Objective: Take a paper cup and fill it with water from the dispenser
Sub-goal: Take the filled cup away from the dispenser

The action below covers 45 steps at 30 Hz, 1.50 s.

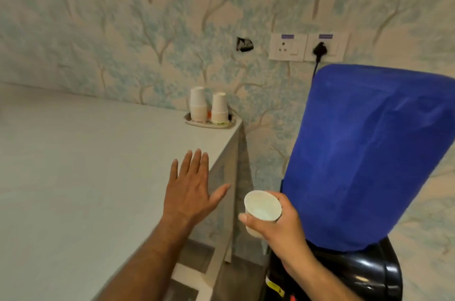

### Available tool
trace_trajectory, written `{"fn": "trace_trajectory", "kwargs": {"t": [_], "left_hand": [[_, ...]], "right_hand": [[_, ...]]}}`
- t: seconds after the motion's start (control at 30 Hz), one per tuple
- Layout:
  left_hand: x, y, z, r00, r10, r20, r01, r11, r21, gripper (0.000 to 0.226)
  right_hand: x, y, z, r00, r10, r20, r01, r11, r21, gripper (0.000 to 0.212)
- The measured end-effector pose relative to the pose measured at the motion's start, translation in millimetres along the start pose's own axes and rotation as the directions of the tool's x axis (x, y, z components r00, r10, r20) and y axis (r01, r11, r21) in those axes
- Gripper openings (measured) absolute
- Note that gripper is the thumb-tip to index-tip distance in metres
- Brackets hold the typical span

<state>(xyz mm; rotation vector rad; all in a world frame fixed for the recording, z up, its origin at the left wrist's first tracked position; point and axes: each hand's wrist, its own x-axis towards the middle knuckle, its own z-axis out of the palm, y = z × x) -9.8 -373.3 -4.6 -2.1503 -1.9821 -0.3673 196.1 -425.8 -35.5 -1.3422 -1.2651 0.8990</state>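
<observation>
Nearest the camera, the right hand (278, 223) has its fingers curled round a small white paper cup (262, 207), thumb on the near side, gripping it just below the rim; the cup tilts toward the viewer, so its round mouth and pale inside show, plain and unprinted, and whether it holds any water cannot be told; it sits in the air just left of the dispenser (349, 273), a glossy black body at the lower right, with a small yellow label on its front too blurred to read; a blue fabric cover (369, 155) wraps the bottle on top. To the left, the left hand (194, 187) is spread flat, fingers wide apart, holding nothing, over the right edge of a pale grey counter (73, 165); farther back, at the counter's far right corner, two upside-down stacks of white cups (209, 107) stand in a shallow tray (211, 123); beyond, on the tree-patterned wallpaper (123, 17), a white socket plate (307, 46) carries two blue stickers, illegible, and a black plug (320, 48).
</observation>
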Motion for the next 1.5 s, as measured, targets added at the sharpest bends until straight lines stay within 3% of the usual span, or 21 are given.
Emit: {"fn": "trace_trajectory", "kwargs": {"t": [0.3, 0.6, 0.77, 0.97, 1.5], "left_hand": [[-30, -108, -21, 0.968, -0.251, 0.024, 0.251, 0.968, -0.002, 0.136], [-71, -167, -25, 0.891, -0.434, 0.132, 0.441, 0.897, -0.036, 0.149], [-86, -180, -25, 0.867, -0.468, 0.170, 0.483, 0.873, -0.059, 0.152], [-86, -188, -19, 0.858, -0.458, 0.231, 0.488, 0.868, -0.093, 0.138], [-85, -187, -25, 0.849, -0.448, 0.280, 0.479, 0.876, -0.050, 0.145]], "right_hand": [[44, -76, 83, 0.988, -0.092, 0.127, 0.074, 0.988, 0.137, 0.073], [44, -86, 164, 0.960, -0.066, 0.271, 0.037, 0.993, 0.109, 0.076], [43, -84, 183, 0.951, -0.043, 0.306, 0.028, 0.998, 0.051, 0.076], [46, -80, 188, 0.949, -0.021, 0.315, 0.013, 1.000, 0.026, 0.079], [45, -79, 178, 0.922, -0.033, 0.385, 0.027, 0.999, 0.022, 0.094]]}}
